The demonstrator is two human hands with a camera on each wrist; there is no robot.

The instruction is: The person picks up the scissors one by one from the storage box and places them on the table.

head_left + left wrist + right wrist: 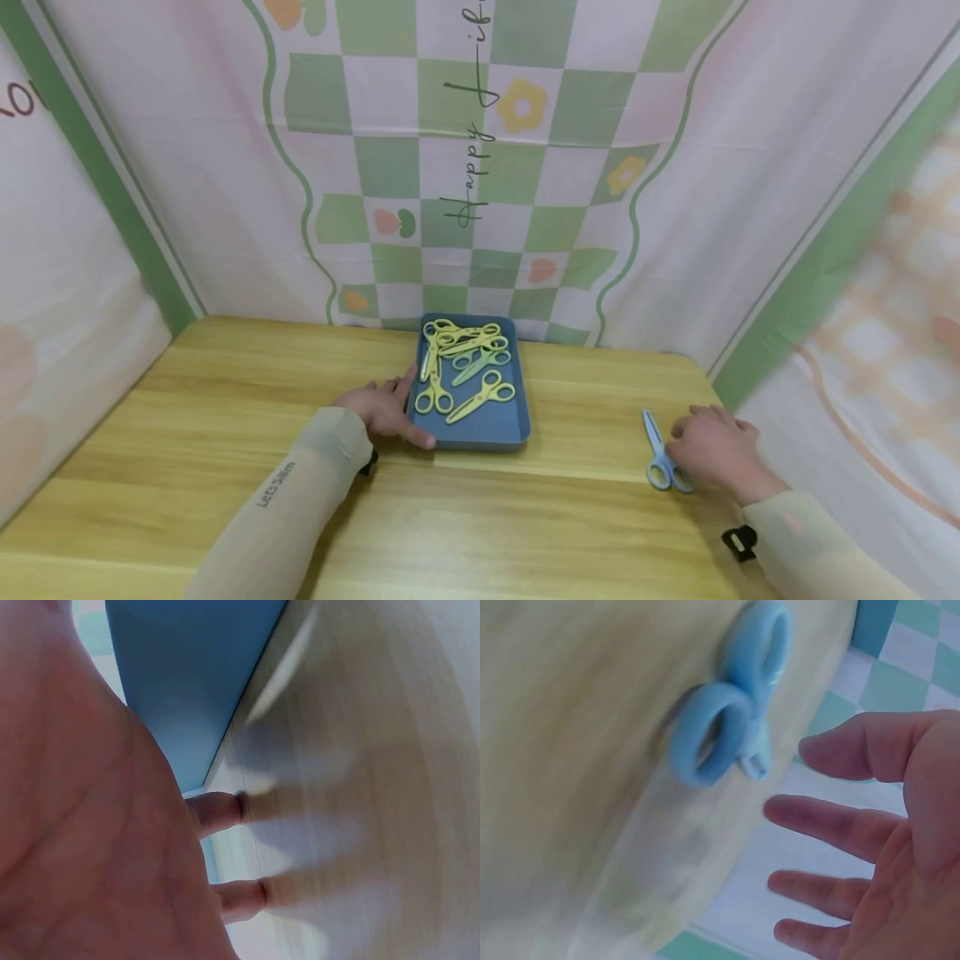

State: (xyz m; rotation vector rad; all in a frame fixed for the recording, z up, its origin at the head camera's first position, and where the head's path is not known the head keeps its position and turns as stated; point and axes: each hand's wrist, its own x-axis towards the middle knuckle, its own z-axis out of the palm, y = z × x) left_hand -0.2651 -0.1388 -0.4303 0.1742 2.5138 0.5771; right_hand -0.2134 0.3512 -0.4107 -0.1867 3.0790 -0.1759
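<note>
in the head view, blue scissors [660, 457] are seen on the wood-grained table [525, 517], just beside the right hand [716, 450]; the rectangular tray [491, 429], bearing yellow scissors [467, 406], is flanked by the spread left hand [384, 410]. from the left wrist, the tray's smooth wall is partly hidden by the palm. from the right wrist, nothing is grasped; the blue scissors' rounded loops are seen past parted fingers.
</note>
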